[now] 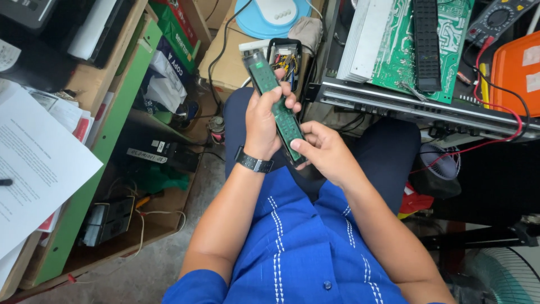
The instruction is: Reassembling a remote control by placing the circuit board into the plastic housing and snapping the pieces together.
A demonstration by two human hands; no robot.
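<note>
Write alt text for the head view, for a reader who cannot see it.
Both hands hold a long green remote-control circuit board over the lap: left hand around its middle, right hand at its lower end. A large green circuit board lies on the bench at upper right.

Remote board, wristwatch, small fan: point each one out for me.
Remote board (274, 100), head view, on the green strip's middle between the hands.
Wristwatch (254, 162), head view, on the black band at the left wrist.
Small fan (437, 168), head view, on its dark grille.
</note>
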